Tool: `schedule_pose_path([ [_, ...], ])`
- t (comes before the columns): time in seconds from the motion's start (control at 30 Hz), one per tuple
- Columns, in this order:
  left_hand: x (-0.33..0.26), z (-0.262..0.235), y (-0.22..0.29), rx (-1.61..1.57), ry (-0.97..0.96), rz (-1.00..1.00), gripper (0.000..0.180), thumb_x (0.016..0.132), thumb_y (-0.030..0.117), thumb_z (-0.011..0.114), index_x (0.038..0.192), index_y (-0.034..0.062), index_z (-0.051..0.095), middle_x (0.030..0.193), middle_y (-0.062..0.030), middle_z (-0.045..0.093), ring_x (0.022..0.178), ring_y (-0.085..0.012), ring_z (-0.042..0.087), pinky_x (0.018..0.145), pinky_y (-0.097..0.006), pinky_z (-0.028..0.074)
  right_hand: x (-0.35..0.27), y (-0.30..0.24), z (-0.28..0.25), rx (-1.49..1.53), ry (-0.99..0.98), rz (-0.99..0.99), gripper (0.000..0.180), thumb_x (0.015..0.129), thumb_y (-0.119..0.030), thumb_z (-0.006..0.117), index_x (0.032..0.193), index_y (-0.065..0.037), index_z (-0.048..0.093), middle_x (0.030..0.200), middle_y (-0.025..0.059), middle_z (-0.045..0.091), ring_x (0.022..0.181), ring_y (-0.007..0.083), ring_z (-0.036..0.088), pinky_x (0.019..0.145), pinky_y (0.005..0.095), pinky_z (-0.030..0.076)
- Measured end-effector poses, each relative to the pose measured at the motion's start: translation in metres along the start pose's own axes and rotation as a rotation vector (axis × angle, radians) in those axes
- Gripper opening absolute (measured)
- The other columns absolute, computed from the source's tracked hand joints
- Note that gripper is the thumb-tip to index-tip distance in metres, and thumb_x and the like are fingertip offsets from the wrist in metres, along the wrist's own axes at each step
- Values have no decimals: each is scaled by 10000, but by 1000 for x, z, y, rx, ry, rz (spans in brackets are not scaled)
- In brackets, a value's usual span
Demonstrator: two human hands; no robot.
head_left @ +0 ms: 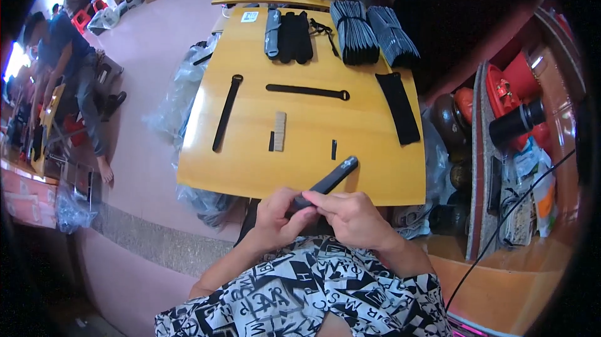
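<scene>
Now two hands (352,219) on one dark strip (336,175)

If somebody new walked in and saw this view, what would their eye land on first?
Probably the bright yellow table in the middle, with the left hand and right hand holding a dark strip over its near edge. Next might come the two fat, banded bundles near its far right corner, then the red things off to the right.
</scene>
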State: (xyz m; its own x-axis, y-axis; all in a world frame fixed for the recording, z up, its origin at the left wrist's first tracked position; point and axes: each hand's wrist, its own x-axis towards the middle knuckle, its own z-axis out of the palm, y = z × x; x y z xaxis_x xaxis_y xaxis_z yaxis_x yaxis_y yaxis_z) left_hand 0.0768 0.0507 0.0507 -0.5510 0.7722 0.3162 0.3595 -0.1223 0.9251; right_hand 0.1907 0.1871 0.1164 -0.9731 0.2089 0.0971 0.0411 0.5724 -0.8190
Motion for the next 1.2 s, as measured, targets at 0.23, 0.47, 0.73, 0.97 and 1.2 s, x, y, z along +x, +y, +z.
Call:
schedule_pose_path([
  [0.23,8,-9,6,3,39,125,193,727,62,687,886,-11,606,698,-98,587,558,-168,583,522,-269,458,11,22,0,769,-118,305,284,886,10,524,1161,18,595,746,23,590,599,86,489,548,207,414],
  [0.47,-6,-4,-11,-502,114,-192,167,859,-34,477,1005,-59,553,857,-100,625,734,-171,647,660,-263,523,22,13,12,590,-96,204,322,876,-41,547,1196,-16,574,703,71,608,618,133,562,567,245,447],
  [0.73,-5,-10,-10,-717,164,-552,204,850,4,448,977,-68,590,853,-108,646,727,-163,641,672,-262,521,22,-12,-11,-191,7,86,419,703,-363,748,887,-15,604,655,123,576,627,269,606,539,337,462],
  [0.97,-13,-1,-2,-815,104,-516,280,750,-24,483,983,-86,624,891,-99,643,806,-154,592,744,-256,463,51,-3,-19,-208,-332,-6,339,758,-352,663,719,-31,561,662,150,590,650,352,585,575,408,445],
  [1.2,-15,-5,2,-877,93,-488,313,870,62,441,1106,-125,526,1015,-181,606,879,-255,613,804,-350,508,51,8,-9,1,-405,-89,160,803,-165,583,739,-19,563,677,180,568,654,362,568,570,403,441],
])
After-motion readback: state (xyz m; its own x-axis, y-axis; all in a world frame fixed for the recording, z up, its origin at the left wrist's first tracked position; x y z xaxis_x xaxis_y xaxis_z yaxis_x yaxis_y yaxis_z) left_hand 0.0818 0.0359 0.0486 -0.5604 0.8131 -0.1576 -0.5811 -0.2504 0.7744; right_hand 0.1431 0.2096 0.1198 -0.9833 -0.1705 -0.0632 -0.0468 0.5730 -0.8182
